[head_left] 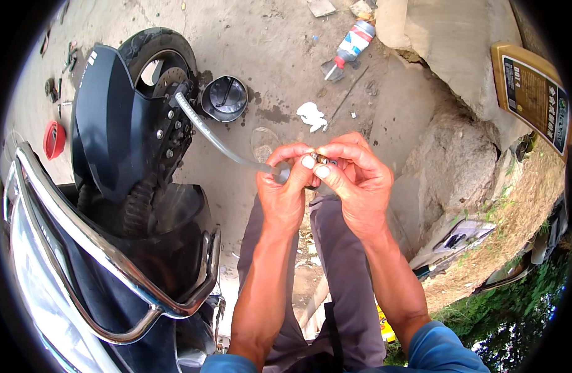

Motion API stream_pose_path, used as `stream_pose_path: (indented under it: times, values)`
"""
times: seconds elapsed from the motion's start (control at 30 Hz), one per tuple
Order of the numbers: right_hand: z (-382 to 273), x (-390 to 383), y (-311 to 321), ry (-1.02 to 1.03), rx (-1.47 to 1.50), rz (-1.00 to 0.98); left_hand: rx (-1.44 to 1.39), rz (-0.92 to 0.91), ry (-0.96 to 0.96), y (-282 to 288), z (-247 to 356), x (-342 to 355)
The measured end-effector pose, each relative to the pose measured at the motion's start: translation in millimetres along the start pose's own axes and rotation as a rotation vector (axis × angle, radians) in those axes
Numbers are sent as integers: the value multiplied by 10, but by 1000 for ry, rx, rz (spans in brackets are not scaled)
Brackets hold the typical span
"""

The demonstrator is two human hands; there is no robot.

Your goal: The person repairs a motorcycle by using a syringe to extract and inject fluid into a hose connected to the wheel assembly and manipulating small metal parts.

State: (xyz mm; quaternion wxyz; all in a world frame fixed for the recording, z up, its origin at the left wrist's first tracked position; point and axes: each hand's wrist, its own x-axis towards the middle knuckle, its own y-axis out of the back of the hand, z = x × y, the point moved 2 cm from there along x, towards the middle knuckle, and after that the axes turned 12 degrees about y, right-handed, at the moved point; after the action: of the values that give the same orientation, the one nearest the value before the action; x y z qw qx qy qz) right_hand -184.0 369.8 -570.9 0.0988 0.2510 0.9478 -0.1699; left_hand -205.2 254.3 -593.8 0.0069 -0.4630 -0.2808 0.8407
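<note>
My left hand and my right hand meet at centre, fingertips closed around a small dark-and-metal fitting, partly hidden by my thumbs. My left fingers also hold the end of a clear tube with a translucent round piece there. The tube runs up-left to the hub area of a black wheel beside a dark fender; whether it is attached there I cannot tell. A dark round container sits on the ground right of the wheel.
A chrome bar curves at lower left; a red bowl lies beyond. On the concrete are a plastic bottle and crumpled white paper. A gold jug and broken stone are at right.
</note>
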Motion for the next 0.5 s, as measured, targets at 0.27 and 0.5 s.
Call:
stream_pose_path:
  times: [0.27,0.5]
  values:
    - [-431,108,-140,441,-540,-142,135,92,-26,-24,-34,18]
    - [-1311,-106,-259,587,-405,-455,111,-11,-33,36,-86,34]
